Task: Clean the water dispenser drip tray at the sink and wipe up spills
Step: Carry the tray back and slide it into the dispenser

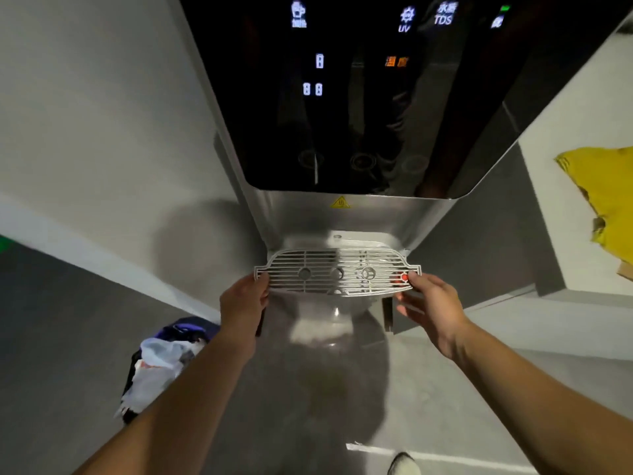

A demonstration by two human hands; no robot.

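A tall steel water dispenser (359, 214) with a black lit touch panel stands in front of me against a white wall. Its slotted metal drip tray grate (337, 272) sits at the base of the dispensing bay, with a small red float near its right end. My left hand (243, 301) grips the grate's left end. At the right end, my right hand (430, 303) pinches the grate with its fingertips, the other fingers spread below. Whether the grate is lifted off its basin I cannot tell.
A bin with a white plastic bag (161, 365) stands on the grey floor at the lower left. A yellow cloth (603, 197) lies on a white ledge at the right. A shoe tip (404, 464) shows at the bottom.
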